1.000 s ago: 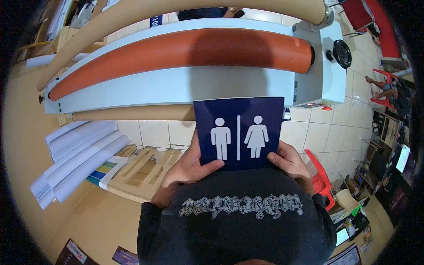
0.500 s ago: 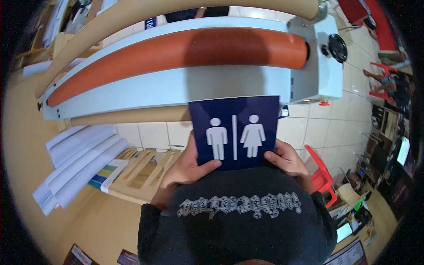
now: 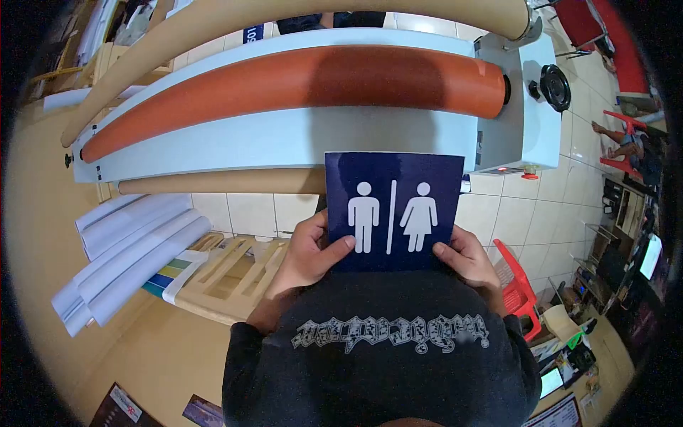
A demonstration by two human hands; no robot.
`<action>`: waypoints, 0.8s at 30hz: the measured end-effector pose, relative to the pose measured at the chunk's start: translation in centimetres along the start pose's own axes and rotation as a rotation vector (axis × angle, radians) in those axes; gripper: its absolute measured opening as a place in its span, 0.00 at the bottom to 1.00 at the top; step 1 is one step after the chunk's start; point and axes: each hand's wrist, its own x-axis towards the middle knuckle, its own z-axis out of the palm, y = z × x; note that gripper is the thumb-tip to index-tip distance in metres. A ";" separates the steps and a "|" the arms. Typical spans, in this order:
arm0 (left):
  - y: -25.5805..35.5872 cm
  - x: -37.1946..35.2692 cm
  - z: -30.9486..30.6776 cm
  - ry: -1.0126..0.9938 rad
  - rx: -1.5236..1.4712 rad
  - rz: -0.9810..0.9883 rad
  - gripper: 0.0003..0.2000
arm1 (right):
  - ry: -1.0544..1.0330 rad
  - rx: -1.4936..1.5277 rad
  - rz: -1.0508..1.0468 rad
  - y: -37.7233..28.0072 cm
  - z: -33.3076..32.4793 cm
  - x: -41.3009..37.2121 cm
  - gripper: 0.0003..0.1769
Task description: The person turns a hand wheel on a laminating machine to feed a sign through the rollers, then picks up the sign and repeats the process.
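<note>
I hold a dark blue restroom sign [image 3: 391,183] with white man and woman figures, flat in front of my chest. My left hand [image 3: 307,255] grips its lower left corner, thumb on the face. My right hand [image 3: 466,257] grips its lower right corner. The sign's far edge reaches over the front of a white laminating machine [image 3: 284,139] with a long orange roller [image 3: 284,89].
A brown cardboard tube [image 3: 213,183] runs under the machine's front, another arcs over its top. White paper rolls [image 3: 128,256] lie on a wooden pallet at left. A red plastic chair [image 3: 518,285] stands at right on the tiled floor. A person sits at far right.
The sign and both hands have shifted slightly to the right in view and the sign sits a little closer to the machine's front edge. My grip is unchanged.
</note>
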 end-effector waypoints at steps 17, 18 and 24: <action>-13.2 17.1 -2.7 0.121 0.018 -0.164 0.15 | 0.147 0.465 0.003 11.5 -9.1 12.1 0.18; -13.3 17.2 -2.8 0.135 0.037 -0.175 0.16 | 0.165 0.486 0.031 12.1 -9.3 12.3 0.18; -12.3 17.4 -2.3 0.157 0.084 -0.218 0.14 | 0.596 0.050 0.058 12.1 -8.7 11.8 0.20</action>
